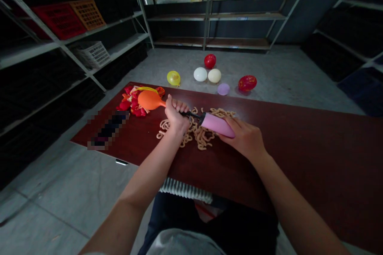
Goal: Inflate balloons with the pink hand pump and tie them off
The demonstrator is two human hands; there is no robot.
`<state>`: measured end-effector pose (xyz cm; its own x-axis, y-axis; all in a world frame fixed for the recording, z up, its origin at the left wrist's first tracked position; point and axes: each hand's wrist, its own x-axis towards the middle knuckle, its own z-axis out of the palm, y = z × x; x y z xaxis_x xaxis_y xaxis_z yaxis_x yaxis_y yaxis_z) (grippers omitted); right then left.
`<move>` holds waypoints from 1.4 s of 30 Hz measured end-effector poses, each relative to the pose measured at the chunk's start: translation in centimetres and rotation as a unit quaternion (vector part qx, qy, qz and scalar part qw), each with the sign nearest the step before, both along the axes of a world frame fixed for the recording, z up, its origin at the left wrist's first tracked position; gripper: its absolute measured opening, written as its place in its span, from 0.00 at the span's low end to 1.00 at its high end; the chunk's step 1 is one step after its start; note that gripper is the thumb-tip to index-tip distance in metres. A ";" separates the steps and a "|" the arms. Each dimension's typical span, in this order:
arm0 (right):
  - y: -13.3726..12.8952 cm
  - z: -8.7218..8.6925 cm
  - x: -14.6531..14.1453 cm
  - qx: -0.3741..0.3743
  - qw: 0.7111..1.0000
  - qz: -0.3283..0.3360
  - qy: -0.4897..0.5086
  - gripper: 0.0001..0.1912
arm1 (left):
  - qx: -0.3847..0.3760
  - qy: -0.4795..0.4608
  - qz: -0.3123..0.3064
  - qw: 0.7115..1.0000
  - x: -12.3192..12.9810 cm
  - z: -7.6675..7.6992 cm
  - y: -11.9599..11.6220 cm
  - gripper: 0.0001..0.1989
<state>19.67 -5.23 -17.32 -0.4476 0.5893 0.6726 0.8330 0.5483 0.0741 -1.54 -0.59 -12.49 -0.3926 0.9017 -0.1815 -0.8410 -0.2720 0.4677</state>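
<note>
A pink hand pump (216,124) is held above the table, its black rod drawn partly out of the barrel. My right hand (243,137) is wrapped round the barrel. At the rod's other end, my left hand (177,114) closes round the black end of the pump and the neck of an orange balloon (150,100). The balloon is partly inflated and points left. Beneath my hands lie loose tan rubber bands or curled strips (203,137), whose kind I cannot make out. Red and orange uninflated balloons (134,101) are heaped behind the orange balloon.
A dark brown table (284,159) extends to the right. On the floor beyond it are inflated balloons, among them a yellow balloon (173,78) and a red balloon (210,61). Metal shelves (206,16) stand behind, with a red crate (60,20) at the left. A blurred-out dark object lies on the table's left.
</note>
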 end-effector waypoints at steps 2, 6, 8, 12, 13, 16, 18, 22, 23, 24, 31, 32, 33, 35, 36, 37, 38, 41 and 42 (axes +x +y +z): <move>-0.3 0.1 -0.4 -0.011 1.000 0.002 0.010 0.23 | -0.001 -0.003 -0.018 1.000 1.1 -0.1 -0.3 0.25; -0.7 0.1 -0.7 -0.044 0.999 -0.018 0.023 0.23 | 0.010 0.001 -0.045 0.999 2.4 -0.3 -0.7 0.25; -0.7 0.2 -0.6 -0.071 0.997 -0.028 0.018 0.23 | 0.006 0.001 -0.047 0.999 2.5 -0.4 -0.6 0.24; -0.6 0.3 -0.7 -0.111 0.993 -0.020 0.028 0.25 | -0.007 0.007 -0.051 0.999 2.0 -0.2 -0.3 0.24; -0.5 0.3 -0.8 -0.112 0.993 -0.017 0.034 0.25 | -0.013 0.009 -0.051 0.999 1.8 -0.1 -0.2 0.24; -0.3 0.3 -1.1 -0.104 0.994 -0.014 0.036 0.25 | -0.034 0.014 -0.043 0.998 0.9 0.1 0.1 0.24; -0.2 0.2 -1.2 -0.090 0.995 -0.016 0.027 0.25 | -0.042 0.015 -0.026 0.999 0.0 0.2 0.4 0.23; -0.1 0.3 -0.7 -0.049 0.999 -0.020 -0.004 0.25 | -0.032 0.003 0.007 0.999 -1.9 0.3 1.0 0.22; -0.1 0.3 -0.4 -0.040 0.999 -0.024 -0.015 0.25 | -0.026 -0.004 0.013 1.000 -2.4 0.3 1.1 0.21; 0.0 0.3 -0.1 -0.034 0.999 -0.027 -0.024 0.25 | -0.020 -0.010 0.019 1.000 -2.9 0.3 1.2 0.21; 0.3 0.6 1.8 -0.049 0.997 -0.037 -0.057 0.23 | -0.008 -0.024 0.064 0.998 -6.2 0.4 1.5 0.24; 0.3 0.7 1.9 -0.053 0.996 -0.038 -0.056 0.23 | -0.010 -0.023 0.072 0.997 -6.6 0.3 1.5 0.26; 0.3 0.8 2.0 -0.056 0.996 -0.037 -0.056 0.24 | -0.014 -0.024 0.080 0.996 -6.9 0.3 1.5 0.27; 0.3 0.9 2.0 -0.058 0.996 -0.037 -0.057 0.24 | -0.019 -0.024 0.097 0.995 -7.3 0.2 1.5 0.30; 0.3 0.9 1.9 -0.057 0.996 -0.035 -0.060 0.24 | -0.021 -0.020 0.103 0.994 -7.3 0.2 1.5 0.30; 0.2 0.9 1.8 -0.055 0.996 -0.035 -0.065 0.24 | -0.022 -0.015 0.107 0.994 -7.4 0.2 1.5 0.30; 0.2 0.9 1.8 -0.052 0.996 -0.038 -0.068 0.24 | -0.023 -0.008 0.109 0.994 -7.3 0.3 1.5 0.30; 0.1 0.5 1.6 -0.033 0.996 -0.050 -0.065 0.25 | -0.025 0.011 0.098 0.995 -7.2 0.3 1.5 0.27; 0.1 0.3 1.6 -0.025 0.996 -0.051 -0.062 0.26 | -0.023 0.016 0.095 0.995 -7.1 0.3 1.4 0.26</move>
<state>21.30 -5.15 -17.05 -0.4616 0.6672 0.5847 0.8706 0.4671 0.1544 -8.66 0.84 -12.20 -0.5613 0.8019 -0.2048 -0.7607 -0.4023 0.5094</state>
